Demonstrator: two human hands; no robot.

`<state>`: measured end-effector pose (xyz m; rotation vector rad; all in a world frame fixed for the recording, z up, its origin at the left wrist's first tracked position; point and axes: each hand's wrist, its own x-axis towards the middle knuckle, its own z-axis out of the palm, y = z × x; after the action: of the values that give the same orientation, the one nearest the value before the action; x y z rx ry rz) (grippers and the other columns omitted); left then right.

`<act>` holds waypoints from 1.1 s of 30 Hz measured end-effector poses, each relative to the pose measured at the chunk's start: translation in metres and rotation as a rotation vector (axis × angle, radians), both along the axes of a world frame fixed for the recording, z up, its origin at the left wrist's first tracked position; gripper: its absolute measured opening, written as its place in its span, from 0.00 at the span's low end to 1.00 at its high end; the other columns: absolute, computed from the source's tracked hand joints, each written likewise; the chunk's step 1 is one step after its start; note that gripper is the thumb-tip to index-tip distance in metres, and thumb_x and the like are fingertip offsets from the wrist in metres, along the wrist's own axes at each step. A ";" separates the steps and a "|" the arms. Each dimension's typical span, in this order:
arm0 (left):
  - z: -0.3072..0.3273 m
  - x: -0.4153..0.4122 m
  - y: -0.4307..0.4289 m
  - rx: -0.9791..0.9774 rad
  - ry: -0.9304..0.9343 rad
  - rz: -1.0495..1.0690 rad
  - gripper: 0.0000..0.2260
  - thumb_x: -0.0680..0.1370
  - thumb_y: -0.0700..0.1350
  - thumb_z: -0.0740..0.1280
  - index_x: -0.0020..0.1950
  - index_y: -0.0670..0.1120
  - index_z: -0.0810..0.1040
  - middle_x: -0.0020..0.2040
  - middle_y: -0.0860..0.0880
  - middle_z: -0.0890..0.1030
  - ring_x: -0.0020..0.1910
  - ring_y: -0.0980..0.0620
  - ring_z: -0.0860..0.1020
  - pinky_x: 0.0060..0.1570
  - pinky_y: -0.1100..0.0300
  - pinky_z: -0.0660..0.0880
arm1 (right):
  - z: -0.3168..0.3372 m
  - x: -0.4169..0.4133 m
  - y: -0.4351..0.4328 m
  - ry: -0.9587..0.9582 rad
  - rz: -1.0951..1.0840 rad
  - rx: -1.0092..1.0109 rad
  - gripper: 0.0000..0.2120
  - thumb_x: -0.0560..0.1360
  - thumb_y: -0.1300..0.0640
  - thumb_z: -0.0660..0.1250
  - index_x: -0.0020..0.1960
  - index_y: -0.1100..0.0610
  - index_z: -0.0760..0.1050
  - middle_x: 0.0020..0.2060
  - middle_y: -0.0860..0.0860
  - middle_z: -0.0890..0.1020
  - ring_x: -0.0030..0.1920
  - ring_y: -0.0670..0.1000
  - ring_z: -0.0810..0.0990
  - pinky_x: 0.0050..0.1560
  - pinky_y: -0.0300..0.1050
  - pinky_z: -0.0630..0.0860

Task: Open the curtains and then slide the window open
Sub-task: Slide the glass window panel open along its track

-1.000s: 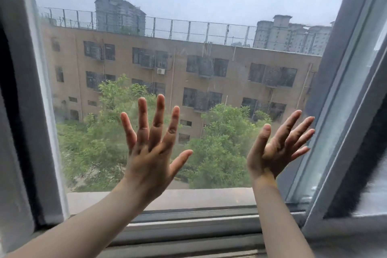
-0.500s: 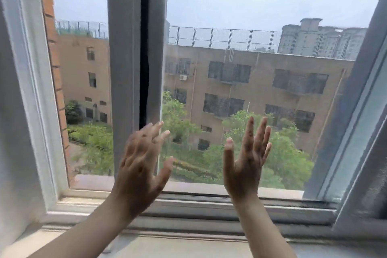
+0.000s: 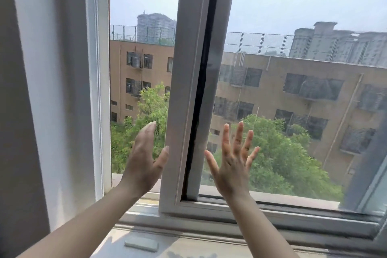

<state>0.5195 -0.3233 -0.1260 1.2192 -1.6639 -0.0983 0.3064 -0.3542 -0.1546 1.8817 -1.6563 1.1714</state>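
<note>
The grey sliding window sash [image 3: 188,94] stands part way across the opening, with an open gap of bare air to its left. My left hand [image 3: 144,159] is held edge-on with straight fingers in that gap, its thumb at the sash's left edge. My right hand [image 3: 233,163] lies flat with spread fingers on the dusty glass pane [image 3: 293,111] just right of the sash frame. No curtain shows in the view.
The white outer window frame [image 3: 98,90] and a wall [image 3: 31,111] fill the left. A grey sill with tracks [image 3: 230,230] runs along the bottom. A small pale block [image 3: 141,244] lies on the sill. Buildings and trees stand outside.
The sash has slid to the right, widening the open gap on the left. Both hands travelled right with it, and my left hand turned edge-on at the sash edge.
</note>
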 end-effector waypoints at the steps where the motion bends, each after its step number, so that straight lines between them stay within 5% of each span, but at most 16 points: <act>1: 0.004 -0.001 -0.007 0.055 0.022 -0.070 0.31 0.78 0.49 0.63 0.77 0.48 0.52 0.77 0.50 0.57 0.75 0.54 0.55 0.71 0.56 0.55 | -0.002 -0.004 -0.004 0.032 -0.020 0.002 0.40 0.77 0.34 0.53 0.79 0.48 0.38 0.78 0.52 0.34 0.77 0.59 0.32 0.70 0.75 0.36; 3: 0.012 -0.007 -0.019 0.191 0.087 -0.219 0.35 0.76 0.52 0.64 0.78 0.51 0.48 0.78 0.53 0.55 0.76 0.55 0.55 0.73 0.52 0.54 | -0.005 -0.012 -0.009 0.091 -0.046 -0.018 0.40 0.77 0.34 0.53 0.79 0.48 0.37 0.78 0.51 0.34 0.77 0.58 0.33 0.70 0.75 0.35; 6: 0.017 -0.016 -0.026 0.268 0.245 -0.260 0.34 0.72 0.56 0.65 0.75 0.55 0.56 0.71 0.52 0.70 0.68 0.52 0.70 0.68 0.45 0.68 | -0.005 -0.023 -0.012 0.162 -0.052 -0.045 0.39 0.78 0.35 0.53 0.79 0.48 0.38 0.79 0.50 0.36 0.78 0.57 0.35 0.70 0.73 0.33; 10: 0.016 -0.026 -0.023 0.256 0.284 -0.248 0.26 0.77 0.45 0.66 0.73 0.52 0.62 0.63 0.53 0.77 0.60 0.53 0.76 0.62 0.51 0.73 | -0.005 -0.038 -0.010 0.236 -0.040 -0.064 0.37 0.78 0.35 0.52 0.80 0.48 0.42 0.79 0.51 0.41 0.79 0.57 0.39 0.71 0.70 0.32; 21: 0.020 -0.047 -0.019 0.276 0.313 -0.194 0.25 0.76 0.44 0.67 0.71 0.52 0.64 0.59 0.55 0.79 0.56 0.52 0.78 0.59 0.50 0.75 | -0.003 -0.080 -0.008 0.368 -0.030 -0.069 0.34 0.80 0.35 0.48 0.80 0.49 0.44 0.80 0.52 0.50 0.79 0.57 0.47 0.73 0.70 0.38; 29: 0.022 -0.080 -0.014 0.306 0.260 -0.254 0.28 0.76 0.48 0.67 0.74 0.55 0.60 0.62 0.56 0.77 0.59 0.54 0.77 0.59 0.53 0.74 | -0.002 -0.123 -0.003 0.397 -0.056 -0.082 0.36 0.79 0.34 0.50 0.80 0.48 0.43 0.80 0.50 0.47 0.79 0.55 0.44 0.73 0.70 0.39; 33: 0.021 -0.098 -0.014 0.327 0.250 -0.307 0.32 0.73 0.54 0.67 0.74 0.58 0.58 0.63 0.58 0.76 0.60 0.55 0.77 0.61 0.46 0.74 | -0.002 -0.150 -0.001 0.397 -0.071 -0.073 0.36 0.78 0.34 0.52 0.80 0.48 0.44 0.80 0.50 0.45 0.79 0.55 0.43 0.74 0.69 0.38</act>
<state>0.4214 -0.3374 -0.1050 1.1240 -1.6401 -0.7078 0.1559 -0.3550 -0.1566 1.8470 -1.4268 0.7571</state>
